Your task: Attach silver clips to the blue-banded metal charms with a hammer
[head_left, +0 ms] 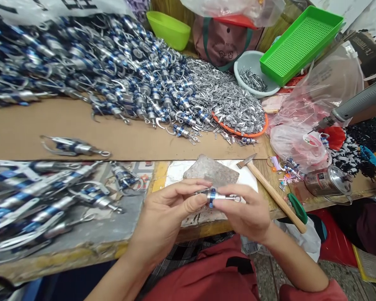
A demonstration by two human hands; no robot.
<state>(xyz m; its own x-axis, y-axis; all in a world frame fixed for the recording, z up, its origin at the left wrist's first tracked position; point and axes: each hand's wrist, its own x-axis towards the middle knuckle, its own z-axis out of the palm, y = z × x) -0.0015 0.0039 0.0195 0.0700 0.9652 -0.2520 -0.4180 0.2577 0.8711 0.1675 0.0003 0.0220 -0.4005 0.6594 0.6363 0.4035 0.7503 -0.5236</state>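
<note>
Between my two hands is a small silver-and-blue metal assembly, its looped end pointing right. My left hand pinches its left end with thumb and fingers. My right hand grips the silver shaft near the loop. Both hands are closed on it, and the fingers hide much of its left part. Just behind it lies a flat grey stone block on a white sheet. To the right of the block rests a hammer with a wooden handle.
A big heap of similar blue-and-silver assemblies fills the back left; more lie at the near left. Small metal plates overflow an orange-rimmed tray. A pale bowl, green basket, electric screwdriver and metal mug stand right.
</note>
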